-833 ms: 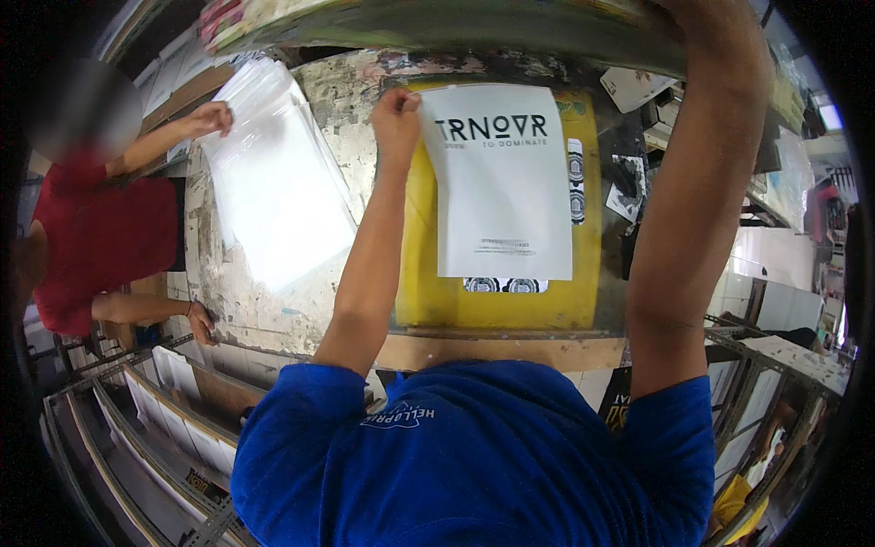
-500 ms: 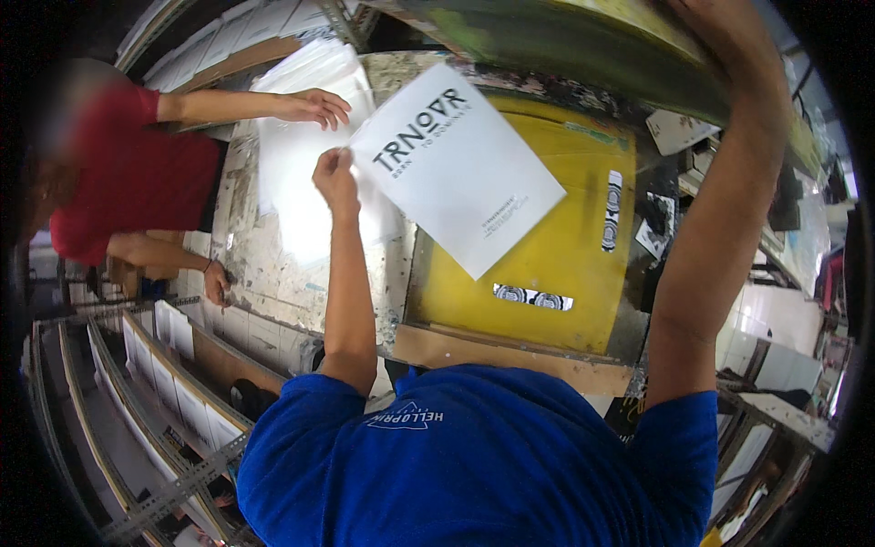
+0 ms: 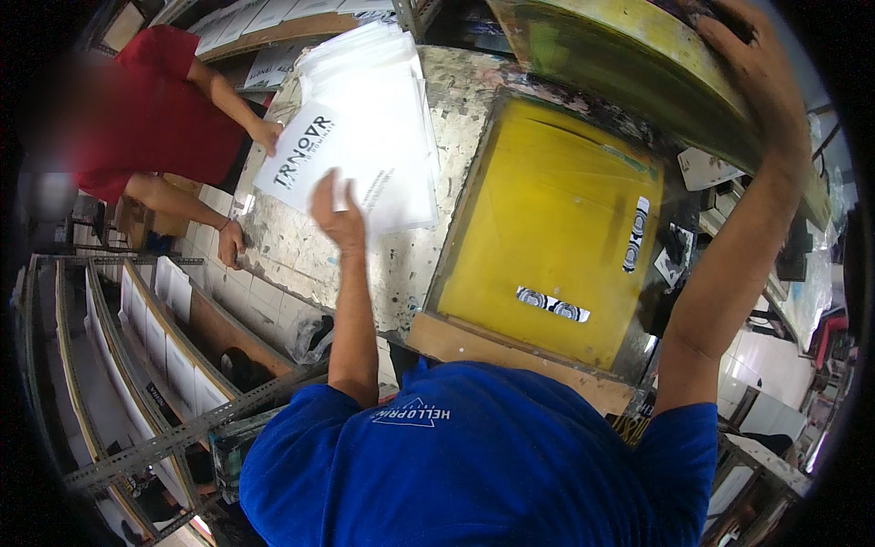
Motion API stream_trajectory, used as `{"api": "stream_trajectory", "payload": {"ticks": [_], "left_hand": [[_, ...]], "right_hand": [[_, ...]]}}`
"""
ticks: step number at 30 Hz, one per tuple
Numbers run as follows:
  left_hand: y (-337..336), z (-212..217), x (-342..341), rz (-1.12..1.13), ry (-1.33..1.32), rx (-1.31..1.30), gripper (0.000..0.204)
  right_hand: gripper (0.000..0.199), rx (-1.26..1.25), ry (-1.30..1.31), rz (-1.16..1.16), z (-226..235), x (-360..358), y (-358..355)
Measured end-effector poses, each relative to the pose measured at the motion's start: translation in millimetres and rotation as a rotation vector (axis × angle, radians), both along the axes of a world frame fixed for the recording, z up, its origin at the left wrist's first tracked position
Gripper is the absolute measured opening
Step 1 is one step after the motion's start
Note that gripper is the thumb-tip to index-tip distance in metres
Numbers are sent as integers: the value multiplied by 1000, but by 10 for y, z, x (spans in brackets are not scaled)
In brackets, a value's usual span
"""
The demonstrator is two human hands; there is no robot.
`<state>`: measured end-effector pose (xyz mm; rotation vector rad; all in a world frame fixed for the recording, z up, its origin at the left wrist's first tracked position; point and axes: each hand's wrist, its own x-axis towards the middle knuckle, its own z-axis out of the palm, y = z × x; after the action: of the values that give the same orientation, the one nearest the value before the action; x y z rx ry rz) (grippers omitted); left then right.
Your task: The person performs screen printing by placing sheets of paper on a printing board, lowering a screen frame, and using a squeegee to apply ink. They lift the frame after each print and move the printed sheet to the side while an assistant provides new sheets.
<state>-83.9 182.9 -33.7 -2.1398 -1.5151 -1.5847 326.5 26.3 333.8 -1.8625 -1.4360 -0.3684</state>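
My left hand (image 3: 338,217) is open, thumb and fingers apart, just at the lower edge of a white sheet (image 3: 305,166) printed with black lettering. A co-worker's hand (image 3: 267,136) has hold of that sheet by its far left edge. Beneath and beyond it lies a stack of white sheets (image 3: 378,100). My right hand (image 3: 740,55) is closed on the edge of a raised screen printing frame (image 3: 629,82) at the upper right. Below the tilted frame, the yellow print bed (image 3: 538,219) bears two black-and-white patterned strips (image 3: 635,235), one upright at the right, one near the front.
A person in a red shirt (image 3: 159,118) stands at the left, other hand (image 3: 231,244) on the paint-spotted table (image 3: 387,283). Metal racks with boards and white sheets (image 3: 169,337) fill the lower left. A brown strip (image 3: 510,360) edges the bed's front.
The printed sheet has gone left from over the yellow bed to the stack, into the co-worker's hand. My left hand has let go of it. My right hand still holds the frame up.
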Motion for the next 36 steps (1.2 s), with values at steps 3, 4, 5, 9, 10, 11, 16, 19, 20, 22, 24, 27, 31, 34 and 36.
{"api": "stream_trajectory", "payload": {"ticks": [3,4,5,9,10,11,16,19,20,22,24,27,31,34,36], "left_hand": [[-347,-169,550,-205,250,-265,36],[-397,-370,590,-192,303,-357,36],[-436,-579,610,-180,357,-450,35],[-476,-710,662,-150,160,-428,26],[-467,-694,704,-95,172,-341,26],[-472,-535,776,-88,7,-515,25],[-575,-47,992,-378,-293,-874,27],[-832,132,1018,-594,429,-708,42],[-900,45,1022,-587,502,-719,47],[-976,-262,1094,-590,650,-730,58],[-1041,-407,1290,-680,653,-633,62],[-1085,-502,1758,-828,684,-546,66],[-1074,-507,2450,-1000,777,-486,68],[-1168,-519,2711,-1077,805,-478,69],[-1258,-515,2799,-1117,812,-483,70]], "right_hand": [[38,-35,26,-32,61,-103,-1],[39,-28,-53,-53,29,-81,17],[39,-30,-58,-43,44,-81,21],[41,-56,17,29,105,-92,6],[41,-52,-33,26,69,-93,17],[41,-75,-16,47,87,-72,20],[42,-101,-1,121,109,44,81],[42,-108,6,142,147,35,25],[42,-93,-12,121,148,-8,24],[43,-14,-115,23,37,-59,35],[44,-50,-103,48,55,-10,24],[46,-116,-35,134,172,98,29],[46,45,-226,59,-22,133,82],[46,-78,-39,261,161,224,38],[46,-110,10,301,151,313,104]]}}
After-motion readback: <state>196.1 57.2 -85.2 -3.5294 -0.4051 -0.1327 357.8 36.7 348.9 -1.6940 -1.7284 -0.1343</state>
